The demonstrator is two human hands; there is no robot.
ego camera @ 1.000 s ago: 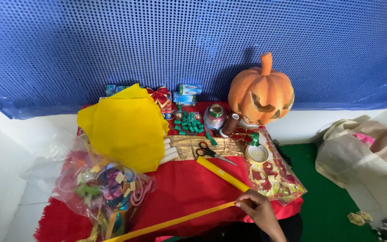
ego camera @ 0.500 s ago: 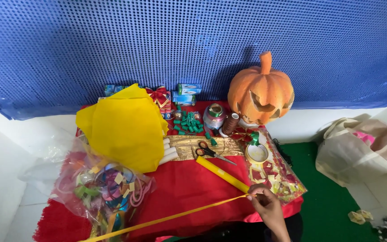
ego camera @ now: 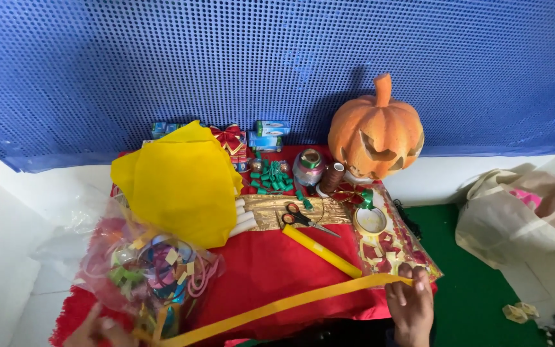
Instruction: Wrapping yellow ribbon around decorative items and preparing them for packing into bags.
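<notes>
I see a smooth yellow ribbon, matt yellow paper, a coarse red cloth, a glossy clear plastic bag, a rough pumpkin and metal-bladed scissors.

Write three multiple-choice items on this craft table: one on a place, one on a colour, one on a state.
1. Where do the scissors lie?
A. on the gold sheet
B. inside the cloth bag
C. on the pumpkin

2. What colour is the ribbon stretched between the hands?
A. blue
B. yellow
C. white

3. How is the ribbon held by the right hand?
A. lying loose beside it
B. wound around the wrist
C. pinched at the fingers, pulled straight

Answers: 1 A, red handles rest on the gold sheet. 2 B, it reads yellow across the red cloth. 3 C, the strip runs straight toward the left hand.
</notes>
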